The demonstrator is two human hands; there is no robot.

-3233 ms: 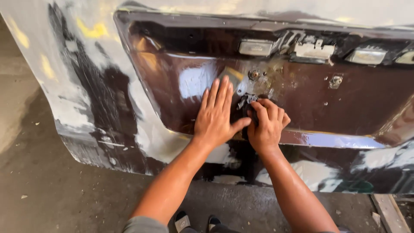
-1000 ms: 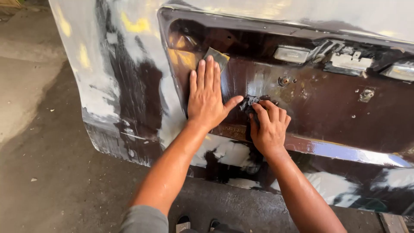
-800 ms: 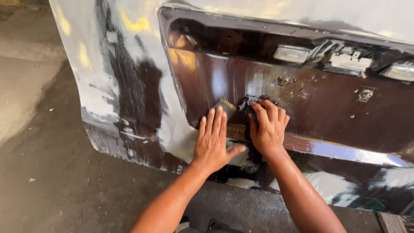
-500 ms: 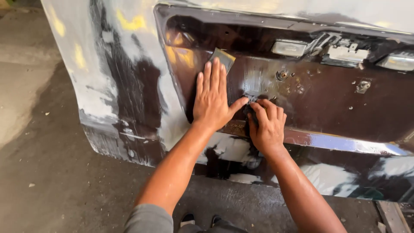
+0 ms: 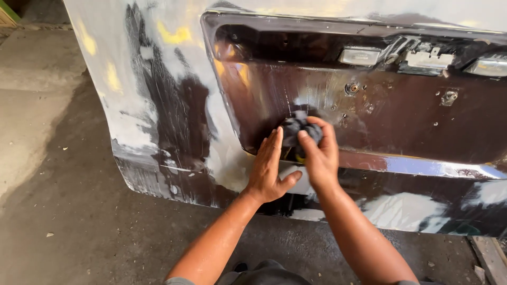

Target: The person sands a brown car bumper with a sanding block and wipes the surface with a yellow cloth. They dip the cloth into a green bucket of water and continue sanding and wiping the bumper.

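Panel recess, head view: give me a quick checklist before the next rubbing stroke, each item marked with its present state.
1. Right hand has a grip on the dark pad: ok.
2. Pad pressed against the panel: ok.
3. Left hand flat on the panel beside the pad: ok.
4. Surface wet: cannot tell; glossy only.
5. Studs clear of both hands: ok.
6. Pad wear: cannot tell.

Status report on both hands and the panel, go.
Left hand open, flat on the wet panel. Right hand shut on a dark rag, pressed to the panel's recess. Nothing in the way.
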